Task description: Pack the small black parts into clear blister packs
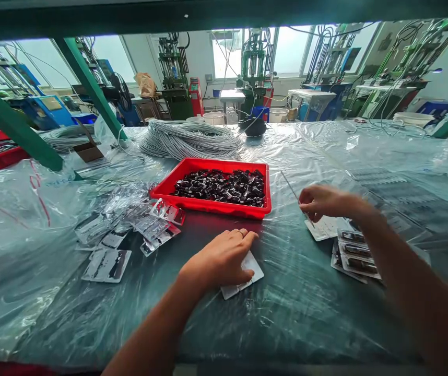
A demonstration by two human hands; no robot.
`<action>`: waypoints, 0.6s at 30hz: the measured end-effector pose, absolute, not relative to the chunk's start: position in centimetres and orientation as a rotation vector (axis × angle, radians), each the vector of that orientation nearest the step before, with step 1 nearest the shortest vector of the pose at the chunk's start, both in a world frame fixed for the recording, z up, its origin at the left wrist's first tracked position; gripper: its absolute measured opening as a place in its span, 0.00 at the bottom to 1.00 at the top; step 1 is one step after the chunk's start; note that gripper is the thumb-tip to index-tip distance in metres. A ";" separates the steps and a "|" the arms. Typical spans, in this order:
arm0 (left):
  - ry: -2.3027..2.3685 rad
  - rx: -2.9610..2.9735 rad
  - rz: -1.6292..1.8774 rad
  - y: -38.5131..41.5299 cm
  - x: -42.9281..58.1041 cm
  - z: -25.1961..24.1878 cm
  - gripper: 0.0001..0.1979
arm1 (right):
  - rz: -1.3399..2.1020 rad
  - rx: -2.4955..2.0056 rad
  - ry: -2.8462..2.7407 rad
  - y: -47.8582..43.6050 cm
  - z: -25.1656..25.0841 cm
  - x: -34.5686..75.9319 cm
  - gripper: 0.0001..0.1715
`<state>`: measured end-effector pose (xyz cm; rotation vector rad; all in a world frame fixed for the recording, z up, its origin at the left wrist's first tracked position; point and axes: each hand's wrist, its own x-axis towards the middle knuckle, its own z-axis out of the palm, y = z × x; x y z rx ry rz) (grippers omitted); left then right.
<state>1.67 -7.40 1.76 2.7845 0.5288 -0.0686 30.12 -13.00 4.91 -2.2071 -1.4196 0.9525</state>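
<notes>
My left hand (pixel 224 256) lies palm down over a white rectangular card (pixel 254 271), its thumb spread from the fingers; the hand hides much of the card. To the right, my right hand (pixel 320 202) is closed around a thin metal rod (pixel 289 185) that slants up and left. Below that hand lies another pale card (pixel 326 230). Beside it, clear blister packs (pixel 359 250) hold dark, tube-like parts and are stacked partly behind my right forearm. A red tray (pixel 208 207) full of small black parts (pixel 220 187) stands beyond my left hand.
Silvery flat packs (pixel 108 265) are piled left of the tray. A coil of grey cable (pixel 192 140) lies behind it. Clear plastic sheeting (pixel 306 324) covers the table. Green frame posts (pixel 91 86) rise at the left, and a beam (pixel 224 15) crosses overhead. Machines (pixel 253 62) stand beyond.
</notes>
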 end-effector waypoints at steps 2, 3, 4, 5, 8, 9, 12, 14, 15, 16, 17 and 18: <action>0.510 2.844 0.039 -6.9 2.2 1.4 0.28 | 0.796 -1.897 -1.326 -14.1 6.0 30.1 0.08; 0.542 2.853 0.031 -6.8 2.2 1.3 0.27 | 0.743 -1.714 -1.291 -14.6 6.2 29.7 0.09; 0.589 2.844 -0.015 -6.7 2.2 1.4 0.28 | 0.724 -1.545 -1.264 -15.0 6.0 29.0 0.08; 0.632 2.822 -0.088 -6.7 2.0 1.5 0.30 | 0.738 -1.401 -1.237 -15.3 5.7 28.2 0.06; 0.702 2.762 -0.206 -6.9 1.6 1.8 0.31 | 0.922 -1.206 -1.124 -15.4 4.0 25.2 0.04; 0.704 2.760 -0.182 -7.0 1.7 1.8 0.29 | 0.988 -1.168 -1.082 -15.3 3.6 24.3 0.06; 0.700 2.751 0.020 -7.4 3.0 0.9 0.27 | 1.152 -1.006 -0.958 -14.8 2.8 22.1 0.14; 0.704 2.707 0.184 -7.8 4.2 -0.1 0.30 | 1.215 -0.904 -0.909 -14.4 2.4 21.2 0.26; 0.712 2.679 0.244 -8.0 4.7 -0.7 0.31 | 1.220 -0.875 -0.898 -14.2 2.1 20.8 0.29; 0.721 2.656 0.276 -8.2 5.2 -1.1 0.32 | 1.211 -0.863 -0.892 -14.0 1.8 20.6 0.31; 0.732 2.642 0.280 -8.4 5.5 -1.5 0.32 | 1.186 -0.866 -0.883 -13.8 1.3 20.3 0.32; 0.745 2.635 0.267 -8.6 5.7 -1.8 0.31 | 1.154 -0.881 -0.869 -13.5 0.9 20.2 0.32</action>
